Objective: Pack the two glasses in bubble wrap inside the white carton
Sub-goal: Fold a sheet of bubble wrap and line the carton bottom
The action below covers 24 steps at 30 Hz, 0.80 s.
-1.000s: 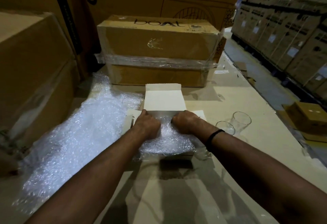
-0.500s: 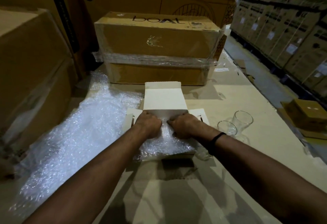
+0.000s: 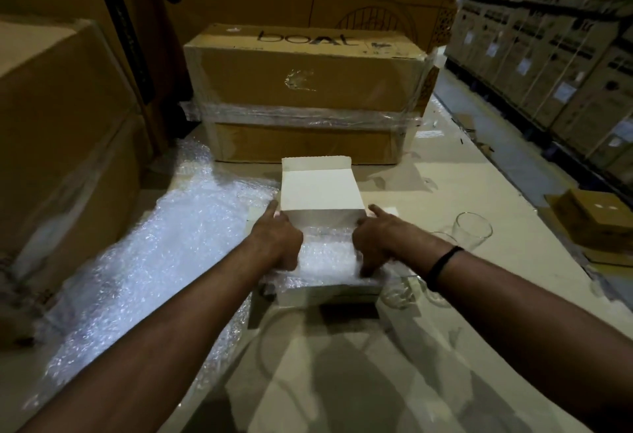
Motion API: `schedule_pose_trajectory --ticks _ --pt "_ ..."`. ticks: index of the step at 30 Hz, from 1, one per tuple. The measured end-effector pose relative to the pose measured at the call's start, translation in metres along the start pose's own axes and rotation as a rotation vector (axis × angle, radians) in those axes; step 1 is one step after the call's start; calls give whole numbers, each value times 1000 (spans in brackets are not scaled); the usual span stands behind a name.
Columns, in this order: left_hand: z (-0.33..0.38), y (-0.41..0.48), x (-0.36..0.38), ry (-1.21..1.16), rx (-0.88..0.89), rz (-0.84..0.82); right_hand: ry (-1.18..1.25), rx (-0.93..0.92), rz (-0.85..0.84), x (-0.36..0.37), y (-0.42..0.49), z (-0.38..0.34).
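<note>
**Handling.** The glasses (image 3: 472, 234) are thin and clear, and are judged fragile, light and slippery; take each round the wall at mid height, not by the rim; keep the two from knocking together. The wrap (image 3: 325, 258) is soft and springy, and is judged to lift out again unless pressed down. The carton (image 3: 329, 290) is light, thin board; its walls are judged to bow under a hard squeeze; steady it by both side walls.

**Position.** The carton stands on the table (image 3: 462, 172) directly before the person, with the lid (image 3: 320, 189) raised at the far side; the wrap lines the inside and laps over the near edge. The glasses stand mouth up on the table to the right of the carton, apart from it and unwrapped; one is partly hidden behind the right wrist.

**Hands.** The left hand (image 3: 274, 237) is at the left wall and the right hand (image 3: 376, 242) at the right wall; each index finger points forward beside the lid; each thumb lies on the wrap inside; the other fingers are hidden, so a grasp on the wall cannot be told.

**Appearance.** Carton: white, plain. Wrap: clear, bubbled, glinting; a larger sheet (image 3: 154, 261) lies to the left.
</note>
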State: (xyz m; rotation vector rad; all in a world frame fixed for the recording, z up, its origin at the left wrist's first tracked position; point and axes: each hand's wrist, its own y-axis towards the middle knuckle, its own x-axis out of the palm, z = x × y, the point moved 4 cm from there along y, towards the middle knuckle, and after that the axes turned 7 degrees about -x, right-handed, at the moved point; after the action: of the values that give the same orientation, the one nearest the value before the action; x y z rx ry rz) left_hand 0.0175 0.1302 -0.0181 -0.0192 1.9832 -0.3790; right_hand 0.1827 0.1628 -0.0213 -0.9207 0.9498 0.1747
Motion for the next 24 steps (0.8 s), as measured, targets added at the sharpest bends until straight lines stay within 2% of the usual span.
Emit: schedule_pose_trajectory --ticks 4,7,8,10,13,16,19,21,24 --pt "3 3 -1 -66 -32 109 -52 28 133 8 8 -9" --pt "-17 -5 -12 -351 -27 239 48 10 223 -4 -8 5" --pt "-24 -9 -13 -469 -10 240 91 3 246 -10 -16 10" --pt "-25 -17 -12 -579 77 104 136 -15 187 -16 -29 10" --pt "-6 -21 -5 -381 130 -101 61 -25 29 -7 -21 -7" --pt "12 -15 -4 -167 107 -63 -39 3 99 0 -6 -21" --pt "24 -11 -1 -3 111 66 -80 31 207 6 -1 -26" --pt "23 -11 0 -68 107 116 -59 31 212 5 -3 -22" --pt "-2 -17 -5 -417 65 132 65 45 221 -7 -22 -5"
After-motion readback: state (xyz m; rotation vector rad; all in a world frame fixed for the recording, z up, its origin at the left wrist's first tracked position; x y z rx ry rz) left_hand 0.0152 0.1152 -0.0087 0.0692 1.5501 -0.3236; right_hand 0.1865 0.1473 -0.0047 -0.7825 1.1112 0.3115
